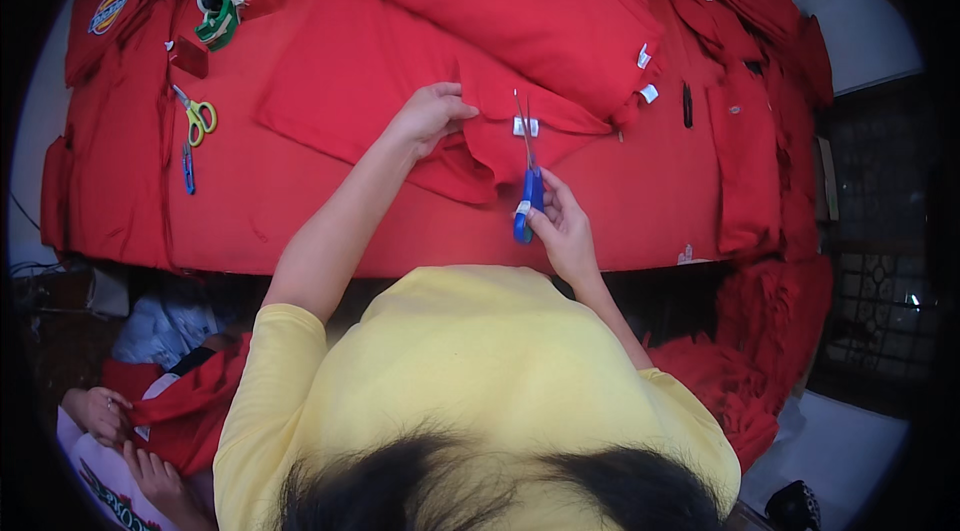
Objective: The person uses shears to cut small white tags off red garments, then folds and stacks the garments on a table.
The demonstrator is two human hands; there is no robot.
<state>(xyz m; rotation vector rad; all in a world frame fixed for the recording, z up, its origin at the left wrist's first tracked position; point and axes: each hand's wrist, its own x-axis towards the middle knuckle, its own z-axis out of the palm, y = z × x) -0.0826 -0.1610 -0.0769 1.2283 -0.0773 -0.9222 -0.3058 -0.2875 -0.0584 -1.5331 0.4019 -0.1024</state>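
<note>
My left hand pinches the edge of a red garment spread on the table, its thumb and fingertips closed on the cloth. In my right hand is a pair of blue-handled scissors, gripped by the handles. Their long metal blades point away from me and stand slightly apart. The blades pass over the garment beside a small white label on it. My two hands are apart, with a fold of red cloth between them.
Yellow-handled scissors, a blue cutter, a red box and a green tape dispenser lie at the left. A black tool is at the right. Red garments are piled around. A co-worker's hands hold red cloth at lower left.
</note>
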